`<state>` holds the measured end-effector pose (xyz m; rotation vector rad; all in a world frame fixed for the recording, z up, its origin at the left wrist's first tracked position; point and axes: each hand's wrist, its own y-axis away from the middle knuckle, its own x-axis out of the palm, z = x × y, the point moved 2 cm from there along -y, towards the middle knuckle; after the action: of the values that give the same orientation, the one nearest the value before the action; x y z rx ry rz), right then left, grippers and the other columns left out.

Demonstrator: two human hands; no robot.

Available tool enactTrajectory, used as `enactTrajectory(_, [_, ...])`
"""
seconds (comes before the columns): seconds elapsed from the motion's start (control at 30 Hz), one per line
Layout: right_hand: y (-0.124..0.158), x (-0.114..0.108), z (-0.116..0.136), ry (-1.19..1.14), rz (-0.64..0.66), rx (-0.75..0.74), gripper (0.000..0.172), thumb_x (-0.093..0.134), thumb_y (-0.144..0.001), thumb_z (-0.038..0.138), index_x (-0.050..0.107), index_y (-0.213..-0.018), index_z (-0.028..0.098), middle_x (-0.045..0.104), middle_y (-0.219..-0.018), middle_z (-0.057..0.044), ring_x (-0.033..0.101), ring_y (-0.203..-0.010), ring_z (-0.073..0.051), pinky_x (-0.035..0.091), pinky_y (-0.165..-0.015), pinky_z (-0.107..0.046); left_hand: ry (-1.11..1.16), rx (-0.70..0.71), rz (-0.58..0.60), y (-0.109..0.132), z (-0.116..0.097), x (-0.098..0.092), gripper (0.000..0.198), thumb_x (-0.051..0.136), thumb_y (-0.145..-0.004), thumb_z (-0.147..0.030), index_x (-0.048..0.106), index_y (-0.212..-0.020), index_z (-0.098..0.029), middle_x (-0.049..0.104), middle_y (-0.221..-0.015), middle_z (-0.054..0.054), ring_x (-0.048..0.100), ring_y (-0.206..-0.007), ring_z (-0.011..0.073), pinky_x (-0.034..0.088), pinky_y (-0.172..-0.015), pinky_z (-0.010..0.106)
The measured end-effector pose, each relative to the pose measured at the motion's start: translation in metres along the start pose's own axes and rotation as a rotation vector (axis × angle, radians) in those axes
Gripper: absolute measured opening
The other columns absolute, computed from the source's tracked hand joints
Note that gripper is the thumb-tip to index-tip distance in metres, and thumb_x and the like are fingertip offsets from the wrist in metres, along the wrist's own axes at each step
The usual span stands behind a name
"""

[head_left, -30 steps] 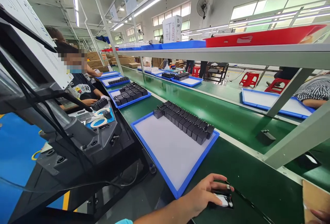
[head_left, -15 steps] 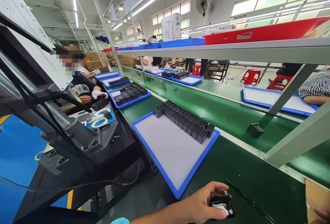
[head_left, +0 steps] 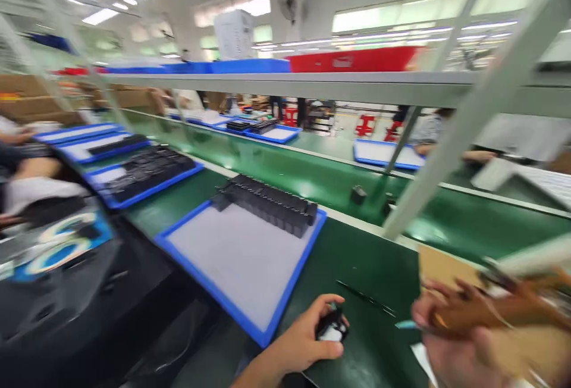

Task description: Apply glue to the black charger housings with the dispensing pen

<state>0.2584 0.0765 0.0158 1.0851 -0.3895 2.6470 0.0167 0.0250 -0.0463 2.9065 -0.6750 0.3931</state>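
Note:
My left hand (head_left: 303,343) is closed around a small black box-shaped part (head_left: 333,325) with a white patch, low over the green work surface, just right of the front corner of a blue-rimmed tray (head_left: 243,316). Along that tray's far side stand rows of black box-shaped parts (head_left: 272,206) with thin prongs on top. At the right edge my right hand (head_left: 455,328) is smeared by motion; its fingers are curled about a brownish long thing that I cannot make out. A light-blue tip (head_left: 407,324) sticks out at its left.
A thin black rod (head_left: 366,297) lies between my hands. Brown cardboard (head_left: 446,263) is at the right. A slanted metal post (head_left: 439,156) rises beyond it. Loose black parts (head_left: 358,194) sit on the green belt. More blue trays (head_left: 147,191) and a machine (head_left: 57,293) stand left.
The view has swung right, so the tray and machine sit farther left. My left hand keeps hold of the black part. My right hand, barely visible before, has come into view.

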Motion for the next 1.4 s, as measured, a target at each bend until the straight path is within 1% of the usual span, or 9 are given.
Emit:
enactTrajectory(0.07, [0.002,0.018,0.006,0.187,0.109,-0.107,0.052,0.068,-0.067,0.059,0.062,-0.109,0.029,0.069,-0.089,-0.008,0.054,-0.044,-0.014,0.041,-0.036,-0.032,-0.050,0.017,-0.009,0.001,-0.001,-0.002,0.073,0.076,-0.075,-0.049,0.043,-0.137,-0.027,0.059,-0.119,0.008,0.056,-0.106,0.0227,0.040,-0.095,0.038])
enactTrajectory(0.17, [0.004,0.028,0.004,0.259,0.152,-0.189,0.048,0.058,-0.080,0.057,0.055,-0.118,0.029,0.067,-0.094,-0.005,0.052,-0.046,-0.011,0.039,-0.039,-0.026,-0.121,0.000,-0.014,0.000,0.003,-0.009,0.068,0.064,-0.084,-0.055,0.039,-0.141,-0.028,0.059,-0.121,0.009,0.053,-0.113,0.0243,0.037,-0.101,0.038])
enactTrajectory(0.4, [0.006,0.023,0.000,0.243,0.176,-0.219,0.041,0.053,-0.085,0.053,0.050,-0.119,0.029,0.065,-0.097,-0.004,0.052,-0.048,-0.010,0.038,-0.040,-0.024,-0.141,0.025,-0.083,0.007,0.012,-0.011,0.079,0.064,-0.081,-0.060,0.034,-0.146,-0.028,0.056,-0.134,0.010,0.051,-0.122,0.0266,0.034,-0.108,0.037])
enactTrajectory(0.7, [0.004,0.026,0.004,0.295,0.170,-0.248,0.043,0.053,-0.083,0.055,0.050,-0.118,0.029,0.065,-0.095,-0.003,0.052,-0.047,-0.010,0.038,-0.040,-0.025,-0.334,-0.029,-0.035,0.003,-0.004,-0.008,0.065,0.049,-0.093,-0.053,0.028,-0.150,-0.029,0.052,-0.143,0.010,0.044,-0.135,0.0256,0.026,-0.117,0.044])
enactTrajectory(0.83, [0.003,0.028,0.008,0.303,0.175,-0.267,0.044,0.056,-0.081,0.054,0.053,-0.117,0.029,0.066,-0.093,-0.002,0.052,-0.045,-0.010,0.036,-0.040,-0.025,-0.553,0.094,-0.164,0.009,-0.006,0.001,0.095,0.073,-0.077,-0.046,0.018,-0.153,-0.030,0.040,-0.152,0.011,0.041,-0.138,0.0296,0.031,-0.115,0.048])
enactTrajectory(0.9, [0.002,0.028,0.010,0.316,0.165,-0.278,0.044,0.057,-0.080,0.054,0.055,-0.116,0.029,0.066,-0.093,-0.001,0.052,-0.044,-0.010,0.036,-0.039,-0.025,-0.641,0.124,-0.235,0.012,-0.006,0.004,0.096,0.077,-0.074,-0.036,0.020,-0.152,-0.030,0.049,-0.146,0.010,0.050,-0.131,0.0284,0.039,-0.110,0.047])
enactTrajectory(1.03, [-0.002,0.027,0.013,0.340,0.166,-0.297,0.046,0.059,-0.077,0.055,0.057,-0.114,0.028,0.067,-0.090,0.000,0.052,-0.040,-0.010,0.034,-0.036,-0.025,-0.659,0.132,-0.292,0.014,-0.009,0.007,0.068,0.066,-0.083,-0.025,0.035,-0.144,-0.029,0.067,-0.124,0.006,0.066,-0.111,0.0208,0.051,-0.099,0.038])
enactTrajectory(1.23, [-0.003,0.029,0.017,0.306,0.182,-0.289,0.046,0.062,-0.075,0.053,0.059,-0.113,0.026,0.069,-0.089,-0.001,0.054,-0.039,-0.011,0.035,-0.035,-0.026,-0.612,0.193,-0.290,0.015,-0.022,0.010,0.061,0.067,-0.082,-0.022,0.041,-0.137,-0.027,0.067,-0.124,0.005,0.065,-0.113,0.0185,0.051,-0.100,0.033])
enactTrajectory(1.4, [-0.003,0.031,0.017,0.322,0.173,-0.293,0.046,0.063,-0.075,0.054,0.060,-0.112,0.027,0.069,-0.087,-0.001,0.054,-0.038,-0.011,0.034,-0.035,-0.026,-0.689,0.080,-0.186,0.016,-0.030,0.005,0.051,0.066,-0.082,-0.022,0.050,-0.130,-0.025,0.066,-0.127,0.005,0.062,-0.117,0.0202,0.047,-0.104,0.036])
